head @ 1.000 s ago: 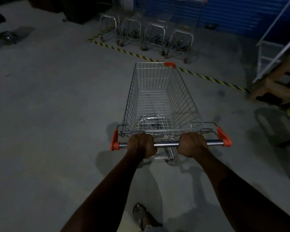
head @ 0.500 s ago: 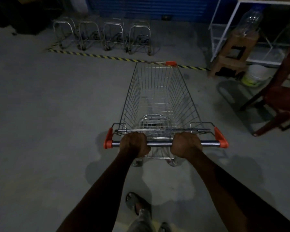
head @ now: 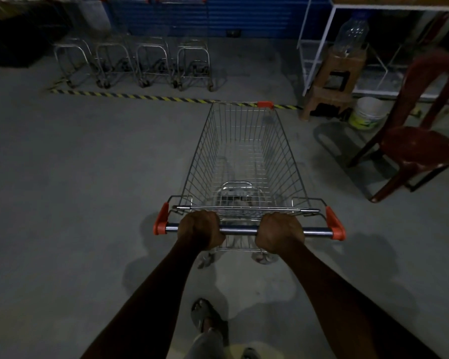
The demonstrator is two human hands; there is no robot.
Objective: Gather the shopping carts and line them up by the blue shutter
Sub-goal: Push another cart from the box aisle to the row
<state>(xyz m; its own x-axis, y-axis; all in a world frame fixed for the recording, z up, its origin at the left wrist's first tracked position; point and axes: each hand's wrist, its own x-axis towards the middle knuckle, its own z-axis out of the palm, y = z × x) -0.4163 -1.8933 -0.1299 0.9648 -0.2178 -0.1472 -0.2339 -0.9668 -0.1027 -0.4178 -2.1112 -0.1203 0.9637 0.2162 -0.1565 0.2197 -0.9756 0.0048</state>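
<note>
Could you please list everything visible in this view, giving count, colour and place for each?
pushed cart: one, silver wire with orange corners, centre, front end at the striped tape
parked carts: four, silver, in a row beyond the tape, upper left, by the shutter
blue shutter: one, blue, along the top
striped tape: one line, yellow and black, across the floor
white rack: one, white, upper right
stool: one, brown, beside the rack
bottle: one, clear, on the stool
bucket: one, white, right of the stool
chair: one, dark red, right edge
left hand: grips the cart handle
right hand: grips the cart handle
</note>
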